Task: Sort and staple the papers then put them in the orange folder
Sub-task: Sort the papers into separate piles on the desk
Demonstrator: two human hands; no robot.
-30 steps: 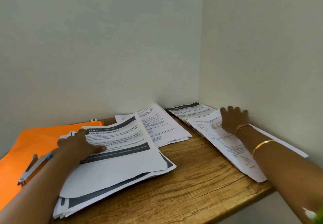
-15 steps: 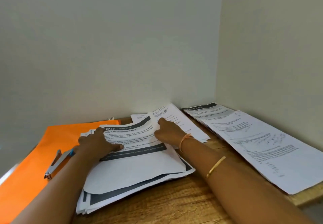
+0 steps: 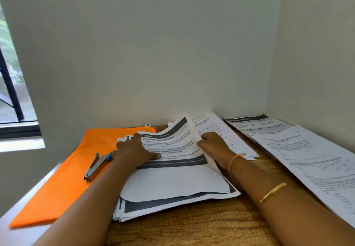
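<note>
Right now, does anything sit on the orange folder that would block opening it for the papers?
Yes. The stapler lies on the folder, and the paper stack seems to overlap its right side. Both would likely need moving first. The right hand grips the top sheet.

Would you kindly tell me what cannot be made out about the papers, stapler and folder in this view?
Head view, all:
- Lower sheets of the main stack: covered by the top sheet; only edges show.
- Right hand fingertips: behind the top sheet's lifted edge.
- Stapler: rear end behind the left hand.
- Orange folder: contents unseen under its cover.
- Papers on the right: print too small; cut by the frame edge.
</note>
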